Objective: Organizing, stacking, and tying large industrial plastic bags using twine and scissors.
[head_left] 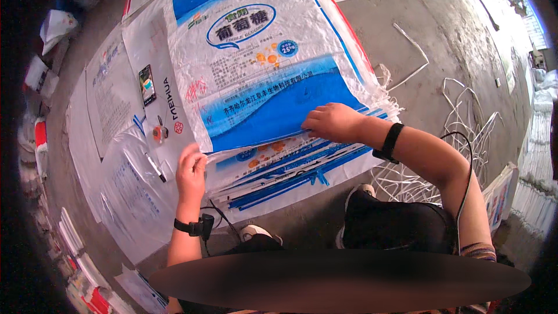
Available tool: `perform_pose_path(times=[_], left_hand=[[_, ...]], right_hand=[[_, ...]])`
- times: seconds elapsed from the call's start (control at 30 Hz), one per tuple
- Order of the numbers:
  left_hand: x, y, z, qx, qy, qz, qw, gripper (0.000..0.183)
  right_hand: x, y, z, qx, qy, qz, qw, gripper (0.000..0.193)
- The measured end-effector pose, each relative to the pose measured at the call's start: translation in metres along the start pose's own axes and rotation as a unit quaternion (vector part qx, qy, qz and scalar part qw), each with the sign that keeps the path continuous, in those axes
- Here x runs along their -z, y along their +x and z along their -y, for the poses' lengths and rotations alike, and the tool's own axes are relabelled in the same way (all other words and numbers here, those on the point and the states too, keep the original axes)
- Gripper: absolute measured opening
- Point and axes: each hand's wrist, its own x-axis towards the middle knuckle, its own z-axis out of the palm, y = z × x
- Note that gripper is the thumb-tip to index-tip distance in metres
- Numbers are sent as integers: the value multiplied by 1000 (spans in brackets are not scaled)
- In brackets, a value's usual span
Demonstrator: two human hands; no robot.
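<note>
In the head view, a person's two bare hands work at a white woven sack [256,46] with deep-blue bands, a wavy light-blue border and small orange circles, its surface glossy and lightly creased. The sack lies flat atop a layered stack of sacks [279,180] on a grey floor [383,40]. The left hand [190,167], loosely curled, is at the near-left corner; whether it grips is unclear. The right hand [334,123] rests, fingers bent, on the blue band, its grip also unclear. Thin white strips [407,183] tangle alongside.
</note>
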Motion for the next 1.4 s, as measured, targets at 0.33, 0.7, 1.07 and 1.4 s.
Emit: perform_pose_path(times=[0.33,0.7,1.07,1.4], left_hand=[[6,-23,4,9,51,94,994,8],[31,-3,25,320,-114,116,933,42],[-9,-25,86,461,-193,284,818,73],[-4,-20,72,439,-192,304,823,80]], right_hand=[[24,-56,-17,-96,-124,75,985,20],[42,-69,-41,-372,105,-9,922,41],[8,-106,-90,-583,165,41,795,78],[1,-125,-101,-592,423,2,686,57]])
